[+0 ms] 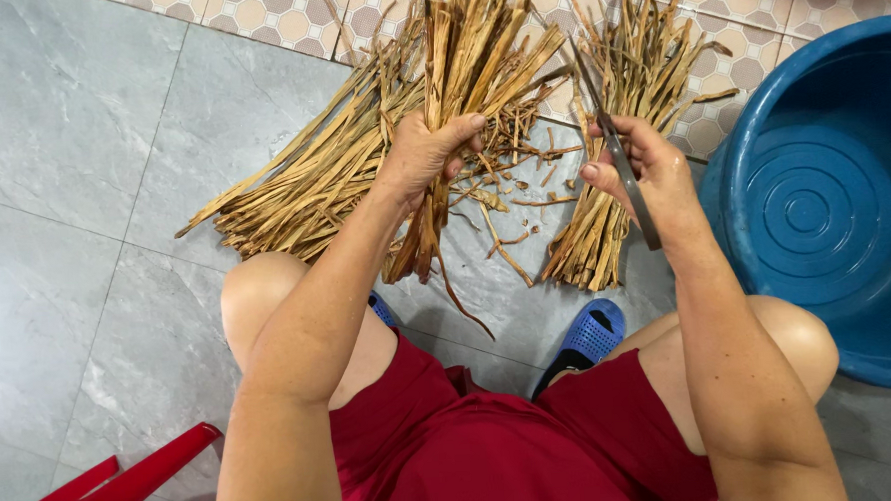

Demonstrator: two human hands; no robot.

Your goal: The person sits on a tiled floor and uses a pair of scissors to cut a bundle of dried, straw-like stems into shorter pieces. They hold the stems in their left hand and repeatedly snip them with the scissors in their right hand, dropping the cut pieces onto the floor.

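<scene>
Because the dry reed strips (459, 90) look light, stiff and brittle, mid-bundle is the safest hold; the left hand (423, 153) has its grip closed there, above the floor (63, 197), while the right hand (642, 162) clasps a knife (622, 163).

Grey tiled floor (63, 197): two heaps of dried strips (303, 187) (620, 123), loose scraps (509, 213), blue basin (834, 203).

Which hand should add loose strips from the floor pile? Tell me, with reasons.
Probably neither freely. The left hand is closed around a bundle of dried strips; the right hand holds a thin blade. The left sits closer to the larger floor pile.
</scene>
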